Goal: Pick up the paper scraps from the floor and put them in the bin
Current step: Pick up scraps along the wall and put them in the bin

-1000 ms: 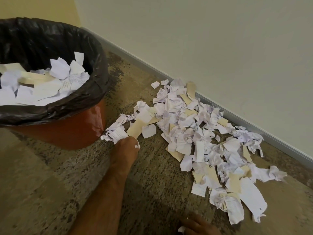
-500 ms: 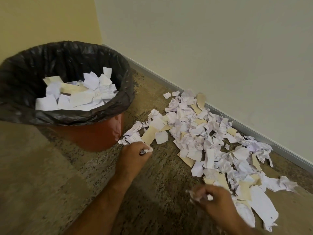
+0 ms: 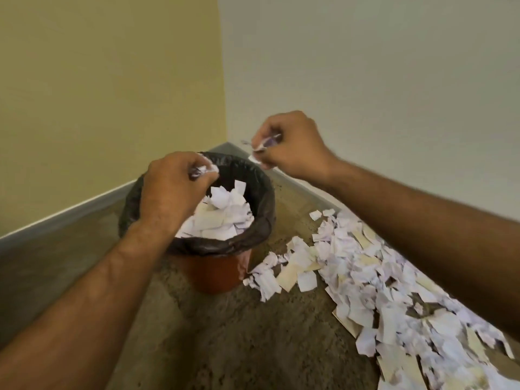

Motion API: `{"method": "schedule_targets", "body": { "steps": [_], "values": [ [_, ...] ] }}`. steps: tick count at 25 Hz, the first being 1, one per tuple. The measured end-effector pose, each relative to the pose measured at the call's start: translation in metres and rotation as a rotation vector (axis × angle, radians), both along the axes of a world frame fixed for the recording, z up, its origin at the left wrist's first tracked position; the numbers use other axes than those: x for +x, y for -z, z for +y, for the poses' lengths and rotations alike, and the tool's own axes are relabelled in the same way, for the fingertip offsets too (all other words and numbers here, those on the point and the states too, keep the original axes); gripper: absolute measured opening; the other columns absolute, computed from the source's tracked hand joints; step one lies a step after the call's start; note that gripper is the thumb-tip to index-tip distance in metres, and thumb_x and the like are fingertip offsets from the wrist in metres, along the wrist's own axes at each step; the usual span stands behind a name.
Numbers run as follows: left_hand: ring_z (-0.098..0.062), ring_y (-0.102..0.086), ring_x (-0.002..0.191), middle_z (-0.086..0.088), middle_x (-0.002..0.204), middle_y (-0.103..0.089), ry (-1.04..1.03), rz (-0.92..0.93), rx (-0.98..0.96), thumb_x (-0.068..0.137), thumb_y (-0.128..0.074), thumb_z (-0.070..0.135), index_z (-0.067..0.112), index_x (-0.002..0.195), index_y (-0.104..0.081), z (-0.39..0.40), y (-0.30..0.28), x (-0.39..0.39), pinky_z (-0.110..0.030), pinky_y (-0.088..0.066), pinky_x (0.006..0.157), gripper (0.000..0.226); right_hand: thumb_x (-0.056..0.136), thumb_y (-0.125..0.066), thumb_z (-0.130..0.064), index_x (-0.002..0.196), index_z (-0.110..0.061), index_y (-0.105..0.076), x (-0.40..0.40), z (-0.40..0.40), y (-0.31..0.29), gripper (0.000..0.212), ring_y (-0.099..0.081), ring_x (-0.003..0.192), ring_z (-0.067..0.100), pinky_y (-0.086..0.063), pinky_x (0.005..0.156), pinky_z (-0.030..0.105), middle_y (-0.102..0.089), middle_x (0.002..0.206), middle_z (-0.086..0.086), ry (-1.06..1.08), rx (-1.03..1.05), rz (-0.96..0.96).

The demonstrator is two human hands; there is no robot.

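An orange bin (image 3: 213, 273) lined with a black bag (image 3: 259, 204) stands in the room's corner, holding several white and tan scraps. My left hand (image 3: 171, 192) hovers over the bin's left side and grips a crumpled white scrap (image 3: 206, 168). My right hand (image 3: 284, 144) is raised above the bin's far right rim and pinches small white scraps (image 3: 263, 143). A large pile of torn paper scraps (image 3: 365, 271) lies on the floor to the right of the bin, running along the wall.
Brown speckled carpet (image 3: 253, 333) covers the floor. A yellow wall (image 3: 112, 80) and a white wall (image 3: 365, 66) meet in the corner behind the bin, with a grey skirting board (image 3: 70, 212) along their base.
Both hands have lifted from the floor with scraps and now hang over the bin. The view has risen and turned toward the corner.
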State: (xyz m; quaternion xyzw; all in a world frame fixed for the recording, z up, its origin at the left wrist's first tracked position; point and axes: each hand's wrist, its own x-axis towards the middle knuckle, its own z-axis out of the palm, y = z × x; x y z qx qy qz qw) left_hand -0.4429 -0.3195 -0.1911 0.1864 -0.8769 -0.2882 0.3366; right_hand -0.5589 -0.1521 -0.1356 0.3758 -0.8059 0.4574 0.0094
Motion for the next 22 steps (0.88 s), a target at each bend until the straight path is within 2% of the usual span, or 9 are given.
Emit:
{"method": "schedule_targets", "body": {
  "steps": [4,7,8,10,12,14,17,19,22],
  "values": [
    [-0.020,-0.063,0.084,-0.005,0.098,-0.072,-0.155,-0.381,-0.025,0.076,-0.081,0.037,0.020,0.095,-0.075,-0.054,0.012,-0.017,-0.029,-0.049,0.073,0.026,0.082,-0.070,-0.008,0.096,-0.017,-0.073,-0.020,-0.076,0.021,0.017,-0.066,0.086,0.012,-0.057,0.077,0.030,-0.070,0.094,-0.005,-0.165,0.403,0.230],
    [-0.027,-0.057,0.105,-0.010,0.125,-0.053,-0.142,-0.678,-0.104,0.075,-0.080,0.043,0.016,0.116,-0.068,-0.062,0.027,-0.026,-0.036,-0.048,0.086,0.051,0.080,-0.060,-0.002,0.119,-0.026,-0.067,-0.030,-0.094,0.051,0.045,-0.065,0.099,0.021,-0.059,0.079,0.036,-0.067,0.119,-0.001,-0.328,0.734,0.229],
    [-0.028,-0.056,0.109,-0.010,0.130,-0.046,-0.163,-0.658,-0.128,0.077,-0.079,0.042,0.017,0.121,-0.064,-0.057,0.027,-0.029,-0.038,-0.047,0.091,0.053,0.078,-0.057,-0.001,0.122,-0.026,-0.065,-0.034,-0.089,0.055,0.052,-0.064,0.100,0.022,-0.059,0.079,0.037,-0.066,0.120,-0.001,-0.328,0.737,0.268],
    [-0.022,-0.058,0.098,-0.004,0.124,-0.046,-0.167,-0.405,-0.197,0.081,-0.076,0.036,0.021,0.118,-0.063,-0.032,0.022,-0.032,-0.037,-0.048,0.090,0.043,0.072,-0.059,-0.005,0.115,-0.026,-0.067,-0.048,-0.066,0.053,0.049,-0.064,0.096,0.022,-0.057,0.078,0.034,-0.069,0.111,-0.001,-0.199,0.604,0.333],
    [-0.009,-0.052,0.080,0.003,0.105,-0.053,0.018,-0.083,-0.309,0.084,-0.073,0.031,0.021,0.104,-0.066,0.012,0.016,-0.034,-0.027,-0.049,0.080,0.024,0.066,-0.061,-0.010,0.095,-0.023,-0.069,-0.075,-0.031,0.060,0.033,-0.063,0.085,0.021,-0.053,0.073,0.030,-0.069,0.093,-0.002,-0.060,0.490,0.272],
    [-0.001,-0.047,0.071,0.008,0.092,-0.056,0.320,-0.014,-0.340,0.087,-0.069,0.027,0.018,0.095,-0.066,0.059,0.026,-0.037,-0.015,-0.044,0.069,0.012,0.066,-0.061,-0.014,0.083,-0.022,-0.064,-0.105,0.008,0.086,0.019,-0.062,0.080,0.019,-0.051,0.070,0.028,-0.065,0.083,-0.003,-0.042,0.558,0.179],
    [-0.002,-0.054,0.085,0.013,0.103,-0.057,0.532,-0.345,-0.198,0.089,-0.065,0.036,0.028,0.110,-0.062,0.113,0.080,-0.053,-0.017,-0.046,0.074,0.023,0.069,-0.067,-0.020,0.098,-0.022,-0.062,-0.134,0.051,0.152,0.029,-0.063,0.086,0.017,-0.055,0.073,0.032,-0.064,0.090,-0.002,-0.217,0.870,0.187],
    [-0.007,-0.053,0.110,0.015,0.123,-0.050,0.492,-0.578,-0.057,0.085,-0.067,0.040,0.035,0.129,-0.049,0.129,0.136,-0.060,-0.025,-0.047,0.091,0.048,0.072,-0.073,-0.031,0.119,-0.019,-0.057,-0.135,0.068,0.198,0.051,-0.060,0.100,0.020,-0.054,0.084,0.037,-0.062,0.107,0.003,-0.375,0.999,0.262],
    [-0.017,-0.032,0.140,0.009,0.152,-0.028,0.329,-0.856,0.063,0.079,-0.072,0.045,0.038,0.149,-0.020,0.124,0.213,-0.066,-0.033,-0.032,0.113,0.088,0.070,-0.078,-0.050,0.141,-0.019,-0.040,-0.117,0.077,0.251,0.086,-0.044,0.128,0.027,-0.042,0.103,0.042,-0.045,0.142,0.010,-0.520,1.116,0.250]
  ]
}}
